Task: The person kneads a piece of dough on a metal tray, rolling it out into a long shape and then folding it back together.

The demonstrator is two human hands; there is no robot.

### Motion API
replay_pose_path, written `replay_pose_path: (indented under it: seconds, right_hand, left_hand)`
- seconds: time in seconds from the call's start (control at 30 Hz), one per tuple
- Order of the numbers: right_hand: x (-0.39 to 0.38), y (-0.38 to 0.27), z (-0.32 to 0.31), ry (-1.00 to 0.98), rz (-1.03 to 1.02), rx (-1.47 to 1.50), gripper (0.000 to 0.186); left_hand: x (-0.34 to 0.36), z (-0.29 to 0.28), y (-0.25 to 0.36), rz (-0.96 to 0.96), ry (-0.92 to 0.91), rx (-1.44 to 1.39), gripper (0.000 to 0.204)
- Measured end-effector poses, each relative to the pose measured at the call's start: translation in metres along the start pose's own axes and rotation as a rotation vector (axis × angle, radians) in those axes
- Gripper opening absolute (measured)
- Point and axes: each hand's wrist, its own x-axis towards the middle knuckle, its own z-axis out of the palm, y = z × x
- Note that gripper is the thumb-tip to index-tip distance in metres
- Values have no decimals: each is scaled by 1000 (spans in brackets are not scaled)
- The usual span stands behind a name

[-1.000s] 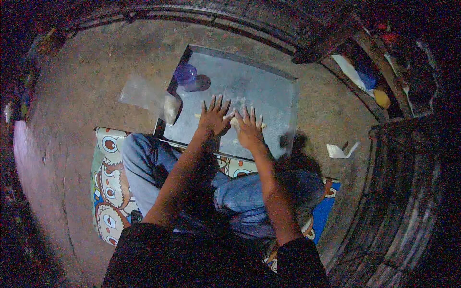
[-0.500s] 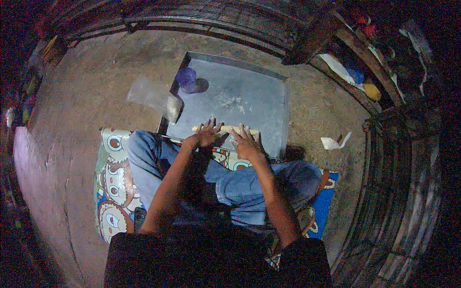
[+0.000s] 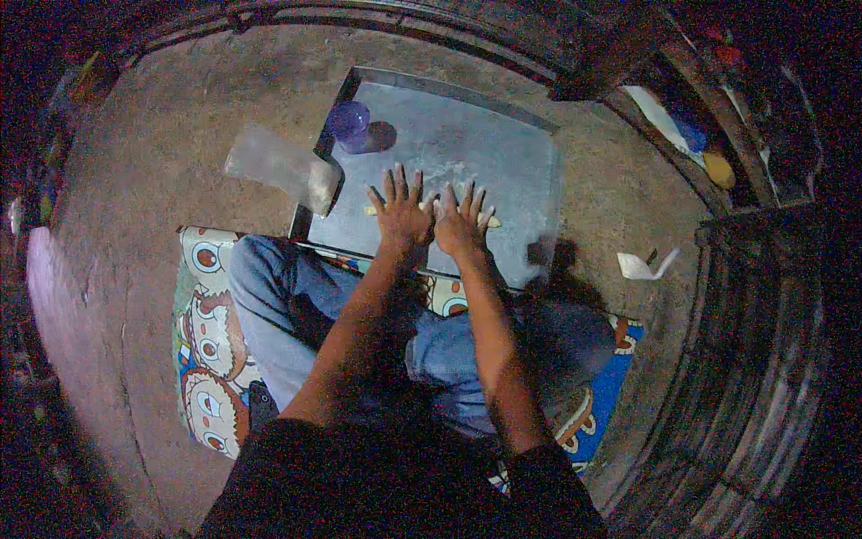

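Note:
My left hand (image 3: 401, 216) and my right hand (image 3: 460, 225) lie flat, fingers spread, across a long pale yellow roll, apparently dough (image 3: 494, 221), near the front of a shallow metal tray (image 3: 413, 108). The roll's ends show beside my fingers; its middle is hidden under them. White powder is smeared on the tray just beyond my fingertips. A translucent purple cup (image 3: 348, 121) stands at the tray's back left. A clear plastic bag with pale contents (image 3: 320, 187) lies over the left rim.
I sit cross-legged on a cartoon-print mat (image 3: 211, 350), a dark phone (image 3: 263, 404) by my left leg. White crumpled paper (image 3: 639, 265) lies on the concrete floor at right. Slatted wooden structures (image 3: 745, 377) border the right side; shelves with coloured items (image 3: 691, 135) are at back right.
Both hands drew back toward me, then slid forward over the roll, fingers reaching farther past it now. The roll sits slightly nearer me than a second ago. The view also shifted.

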Motion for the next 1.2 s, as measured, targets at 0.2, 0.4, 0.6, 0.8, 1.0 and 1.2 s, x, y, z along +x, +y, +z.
replay_pose_path:
  seconds: [0.2, 0.4, 0.6, 0.8, 1.0, 1.2]
  right_hand:
    - [51, 3, 12, 232, -49, -22, 58]
    - [105, 4, 10, 328, -73, 6, 58]
    - [161, 7, 17, 478, -224, 14, 55]
    - [175, 9, 21, 483, -186, 16, 50]
    - [135, 8, 8, 427, -148, -37, 50]
    - [85, 2, 9, 439, -180, 11, 50]
  left_hand:
    - [51, 7, 10, -9, -2, 86, 67]
    - [103, 19, 7, 80, 127, -42, 60]
    - [144, 35, 3, 135, 192, 113, 54]
    - [159, 48, -1, 236, 344, -43, 48]
    - [125, 28, 5, 261, 270, -38, 49]
    - [83, 20, -1, 198, 130, 94, 55]
